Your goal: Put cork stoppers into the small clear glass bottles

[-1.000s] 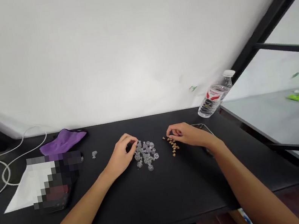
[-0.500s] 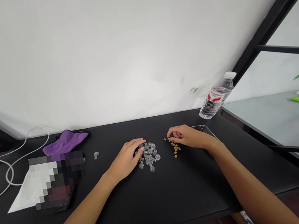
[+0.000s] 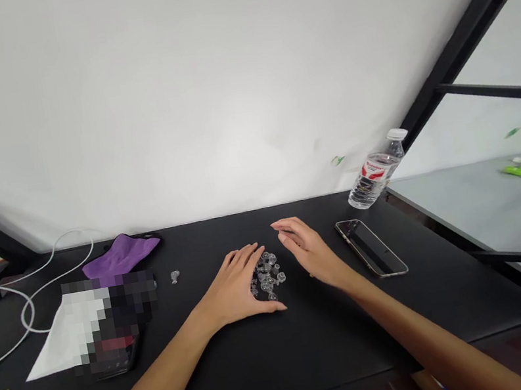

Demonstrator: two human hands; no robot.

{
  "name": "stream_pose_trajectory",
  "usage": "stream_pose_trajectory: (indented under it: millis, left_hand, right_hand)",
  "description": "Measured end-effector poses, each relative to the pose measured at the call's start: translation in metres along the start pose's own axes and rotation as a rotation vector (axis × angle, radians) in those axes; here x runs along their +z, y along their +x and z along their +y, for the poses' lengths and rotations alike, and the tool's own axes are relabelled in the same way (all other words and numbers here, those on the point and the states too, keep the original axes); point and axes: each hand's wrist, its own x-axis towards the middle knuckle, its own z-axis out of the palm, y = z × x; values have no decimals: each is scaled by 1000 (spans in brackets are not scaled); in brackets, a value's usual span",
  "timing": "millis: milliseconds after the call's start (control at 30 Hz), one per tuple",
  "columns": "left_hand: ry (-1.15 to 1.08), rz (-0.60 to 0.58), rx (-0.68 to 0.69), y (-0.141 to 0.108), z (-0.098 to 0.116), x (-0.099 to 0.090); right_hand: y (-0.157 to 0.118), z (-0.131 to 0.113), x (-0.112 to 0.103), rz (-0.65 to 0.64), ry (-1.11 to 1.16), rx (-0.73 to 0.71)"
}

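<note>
Several small clear pieces (image 3: 268,273) lie in a heap on the black table (image 3: 268,360). My left hand (image 3: 235,287) curves around the heap's left side, thumb and fingers spread apart, covering part of it. Just right of the heap, my right hand (image 3: 308,250) hovers with its fingers extended and thumb apart, and nothing shows in it. The small brown pieces are almost wholly hidden behind and beneath my right hand. One more clear piece (image 3: 175,276) lies apart, to the left.
A phone (image 3: 372,247) lies at the right, with a water bottle (image 3: 373,175) behind it. To the left are a purple cloth (image 3: 121,255), a white sheet (image 3: 57,335), a white cable (image 3: 25,314) and a dark phone (image 3: 118,362).
My left hand has opened wider around the clear heap. My right hand has moved left over the brown pieces and its fingers have straightened, uncovering the right phone.
</note>
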Motion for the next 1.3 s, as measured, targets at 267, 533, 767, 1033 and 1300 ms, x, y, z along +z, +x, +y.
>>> stream_pose_trajectory:
  millis: [267, 533, 767, 1033, 1300]
  left_hand:
    - [23, -3, 9, 2, -6, 11]
    - [-46, 126, 20, 1, -2, 14]
    - [-53, 167, 2, 1, 2, 8]
    - [-88, 172, -50, 5, 7, 8]
    - [-113, 147, -93, 3, 5, 7]
  right_hand:
    - [-24, 10, 57, 11, 217, 250]
    - [-16, 1, 80, 94, 398, 294]
    - [3, 16, 79, 144, 515, 308]
    - [-1, 6, 75, 153, 658, 357]
    - [-6, 6, 71, 145, 711, 365]
